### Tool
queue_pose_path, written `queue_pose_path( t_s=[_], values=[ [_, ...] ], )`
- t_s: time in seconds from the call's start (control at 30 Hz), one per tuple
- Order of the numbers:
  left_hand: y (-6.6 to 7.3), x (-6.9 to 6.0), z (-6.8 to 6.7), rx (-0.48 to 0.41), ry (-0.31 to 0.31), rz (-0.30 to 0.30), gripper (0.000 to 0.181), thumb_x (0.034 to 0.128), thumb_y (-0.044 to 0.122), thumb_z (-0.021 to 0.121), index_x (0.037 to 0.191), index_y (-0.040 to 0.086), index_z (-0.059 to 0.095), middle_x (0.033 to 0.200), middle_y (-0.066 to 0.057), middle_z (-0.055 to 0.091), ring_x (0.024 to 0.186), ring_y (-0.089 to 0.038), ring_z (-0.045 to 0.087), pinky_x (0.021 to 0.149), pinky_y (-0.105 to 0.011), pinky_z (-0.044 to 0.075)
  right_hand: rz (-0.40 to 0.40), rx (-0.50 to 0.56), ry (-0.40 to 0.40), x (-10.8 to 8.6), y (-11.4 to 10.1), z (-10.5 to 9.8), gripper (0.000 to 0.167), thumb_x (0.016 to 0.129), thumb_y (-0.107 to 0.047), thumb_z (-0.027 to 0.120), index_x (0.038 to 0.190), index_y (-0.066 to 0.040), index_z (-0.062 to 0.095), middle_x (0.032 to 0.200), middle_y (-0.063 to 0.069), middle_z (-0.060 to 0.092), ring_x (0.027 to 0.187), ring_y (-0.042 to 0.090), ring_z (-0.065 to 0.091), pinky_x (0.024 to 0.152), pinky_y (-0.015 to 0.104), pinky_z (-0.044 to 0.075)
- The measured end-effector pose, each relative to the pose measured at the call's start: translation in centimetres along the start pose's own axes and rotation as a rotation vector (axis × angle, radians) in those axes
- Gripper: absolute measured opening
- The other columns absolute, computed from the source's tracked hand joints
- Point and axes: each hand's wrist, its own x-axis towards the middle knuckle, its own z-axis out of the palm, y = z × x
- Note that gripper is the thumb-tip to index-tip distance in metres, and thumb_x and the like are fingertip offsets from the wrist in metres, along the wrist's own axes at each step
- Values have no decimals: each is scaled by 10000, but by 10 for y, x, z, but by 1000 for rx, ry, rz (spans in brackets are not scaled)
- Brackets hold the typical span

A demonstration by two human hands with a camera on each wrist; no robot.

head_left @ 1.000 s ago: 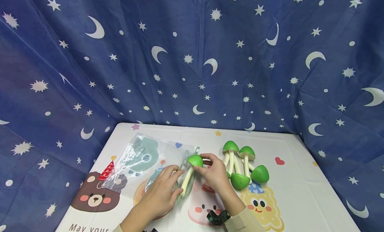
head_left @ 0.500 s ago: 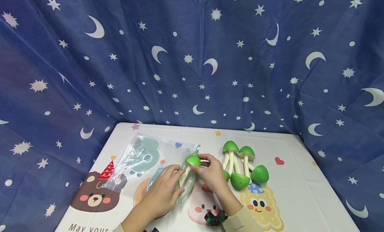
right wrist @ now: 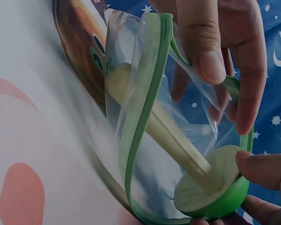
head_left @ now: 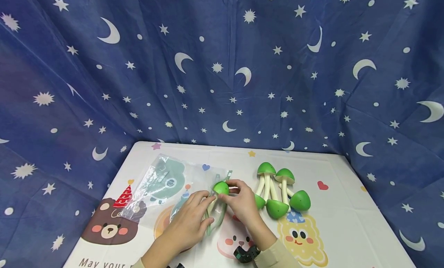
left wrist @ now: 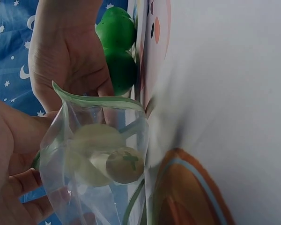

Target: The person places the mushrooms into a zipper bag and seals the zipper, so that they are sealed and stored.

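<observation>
A clear zip bag with a green rim stands with its mouth held apart in the right wrist view. My right hand pinches the green cap of a toy mushroom at the bag's mouth, its pale stem lying inside the bag. At the bag's left side, my left hand grips the rim between thumb and fingers. Through the plastic, the left wrist view shows the stem's round end with a cross mark.
Several green-capped mushrooms lie in a group to the right of my right hand. Flat clear plastic spreads over the printed tablecloth at the left. A blue starry curtain hangs behind the table.
My right hand has moved a little to the left and the mushroom has slid further into the bag. My left hand has stayed at the bag's rim.
</observation>
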Motion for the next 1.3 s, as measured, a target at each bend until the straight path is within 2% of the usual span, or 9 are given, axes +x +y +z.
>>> queue_pose_path(
  t_s=[0.23,0.4,0.63,0.77,0.87,1.0,1.1,1.3],
  values=[
    [0,0,0,5,17,15,654,896,200,882,1488,112,618,1476,-79,591,1403,-229,549,1192,-441,507,9,-29,-21,0,1,3,518,837,-152,927,1313,-107,728,1268,126,748,1143,294,741,848,353,658],
    [0,0,1,14,20,20,652,894,197,884,1484,114,619,1486,-79,587,1407,-238,549,1190,-445,507,40,-10,-53,0,3,5,504,869,-116,891,1341,-97,715,1323,155,725,1123,282,747,823,332,664],
    [0,1,1,19,15,22,641,894,197,883,1473,106,625,1501,-79,583,1418,-245,546,1198,-452,501,75,112,-75,2,7,8,435,895,-56,809,1317,-58,704,1244,178,700,1036,235,748,756,281,647],
    [0,2,0,23,18,32,645,896,199,882,1479,110,622,1496,-65,581,1413,-236,546,1196,-446,503,81,172,-73,2,7,9,440,889,-23,736,1326,-42,693,1244,183,683,1012,204,720,758,269,636],
    [1,3,0,23,16,31,650,901,204,879,1489,123,616,1496,-55,576,1414,-228,542,1192,-444,505,87,251,-89,2,7,9,426,922,-15,698,1346,8,664,1287,231,652,1034,224,707,812,324,670],
    [3,3,-2,20,6,21,644,912,212,870,1496,137,610,1508,-54,568,1422,-228,537,1187,-453,510,136,354,-128,3,7,9,386,996,-27,647,1375,40,622,1329,260,601,1052,276,713,878,419,684],
    [4,3,-3,18,-1,12,639,919,219,864,1500,142,608,1511,-50,564,1428,-229,533,1188,-463,509,182,394,-150,4,8,9,384,1012,-38,609,1391,25,606,1316,228,591,1044,273,718,886,426,682],
    [4,4,-2,15,7,22,654,910,209,871,1504,137,607,1495,-39,570,1416,-222,535,1184,-457,510,227,451,-172,4,10,9,391,999,-37,568,1383,34,574,1120,116,600,987,215,684,880,422,682]
  ],
)
